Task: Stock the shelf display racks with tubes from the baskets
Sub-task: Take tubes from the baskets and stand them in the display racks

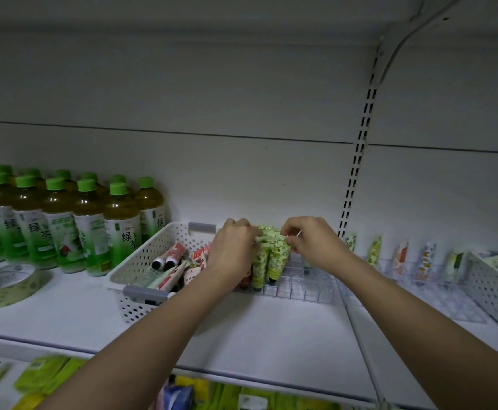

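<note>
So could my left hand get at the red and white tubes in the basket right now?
Probably yes. The left hand is over the basket, whose top is open, and the red and white tubes lie uncovered just beside it. It would first have to release the green tubes.

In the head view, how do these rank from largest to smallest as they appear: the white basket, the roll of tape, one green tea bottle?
1. White basket, clearly the largest.
2-3. Green tea bottle and roll of tape look similar; the tape lies nearer the camera, so I do not rank them.
</note>
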The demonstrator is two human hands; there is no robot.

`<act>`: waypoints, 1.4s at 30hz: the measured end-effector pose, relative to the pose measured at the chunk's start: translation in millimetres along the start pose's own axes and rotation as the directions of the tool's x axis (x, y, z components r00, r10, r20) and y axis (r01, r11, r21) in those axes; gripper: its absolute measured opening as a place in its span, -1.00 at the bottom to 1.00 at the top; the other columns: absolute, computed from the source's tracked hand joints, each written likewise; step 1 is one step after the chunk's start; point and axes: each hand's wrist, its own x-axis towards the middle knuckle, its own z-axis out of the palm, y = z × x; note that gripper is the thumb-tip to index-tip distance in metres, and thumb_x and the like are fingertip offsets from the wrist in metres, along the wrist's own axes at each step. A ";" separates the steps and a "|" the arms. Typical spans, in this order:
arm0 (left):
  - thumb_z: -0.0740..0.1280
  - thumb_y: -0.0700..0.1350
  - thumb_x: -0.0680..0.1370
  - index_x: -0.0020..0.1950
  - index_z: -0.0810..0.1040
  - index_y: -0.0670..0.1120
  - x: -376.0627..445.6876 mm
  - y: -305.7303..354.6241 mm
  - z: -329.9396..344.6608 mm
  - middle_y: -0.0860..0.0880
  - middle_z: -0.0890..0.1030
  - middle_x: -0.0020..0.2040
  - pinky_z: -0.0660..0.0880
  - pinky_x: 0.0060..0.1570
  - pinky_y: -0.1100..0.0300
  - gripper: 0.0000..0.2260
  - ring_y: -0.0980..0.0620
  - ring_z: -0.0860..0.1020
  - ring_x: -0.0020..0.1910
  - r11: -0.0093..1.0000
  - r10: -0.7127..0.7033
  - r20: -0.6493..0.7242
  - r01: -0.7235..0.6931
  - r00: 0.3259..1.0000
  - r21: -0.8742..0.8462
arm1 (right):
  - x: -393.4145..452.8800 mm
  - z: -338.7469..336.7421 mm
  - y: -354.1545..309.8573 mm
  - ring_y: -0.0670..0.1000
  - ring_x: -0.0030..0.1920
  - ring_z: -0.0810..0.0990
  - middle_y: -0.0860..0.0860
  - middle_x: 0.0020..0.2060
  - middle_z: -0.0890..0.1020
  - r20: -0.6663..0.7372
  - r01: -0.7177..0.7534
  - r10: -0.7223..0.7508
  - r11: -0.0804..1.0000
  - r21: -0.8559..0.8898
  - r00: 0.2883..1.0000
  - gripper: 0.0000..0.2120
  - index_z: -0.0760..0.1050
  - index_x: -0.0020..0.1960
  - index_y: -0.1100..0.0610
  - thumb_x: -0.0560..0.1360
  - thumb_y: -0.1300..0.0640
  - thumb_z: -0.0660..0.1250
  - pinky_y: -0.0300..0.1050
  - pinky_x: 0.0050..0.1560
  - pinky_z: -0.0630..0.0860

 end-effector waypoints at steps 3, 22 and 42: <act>0.31 -0.04 0.56 0.30 0.56 0.04 -6.9 -5.3 -14.6 -0.02 0.59 0.14 0.49 0.02 0.04 -0.70 -0.07 0.48 0.11 1.000 -0.025 -0.015 0.025 1.000 0.011 | 2.4 3.5 -2.1 -0.01 -0.14 0.60 0.04 -0.09 0.66 0.022 0.012 -0.012 1.000 -0.023 1.000 -0.88 0.63 -0.02 0.09 0.55 0.26 0.35 -0.10 0.00 0.55; 0.20 0.09 0.57 0.21 0.51 0.07 -61.9 -34.6 -24.7 -0.01 0.59 0.01 0.38 -0.22 0.16 -0.73 0.00 0.49 -0.12 0.975 -0.221 0.155 0.215 0.963 0.056 | 7.4 25.6 -6.5 0.01 0.01 0.63 0.03 -0.01 0.70 0.082 0.044 -0.036 0.994 -0.097 0.996 -0.86 0.67 0.06 0.14 0.54 0.22 0.38 -0.10 0.13 0.53; 0.36 -0.19 0.53 0.08 0.59 -0.06 -44.4 -109.3 -86.7 0.00 0.61 0.03 0.42 -0.31 0.38 -0.86 0.20 0.53 -0.16 0.866 -0.433 0.270 0.480 0.860 -0.139 | 28.5 18.5 -104.5 -0.06 -0.16 0.62 0.00 -0.05 0.64 0.066 0.125 -0.129 0.990 0.065 0.989 -0.84 0.62 0.09 0.10 0.56 0.18 0.31 -0.33 -0.24 0.46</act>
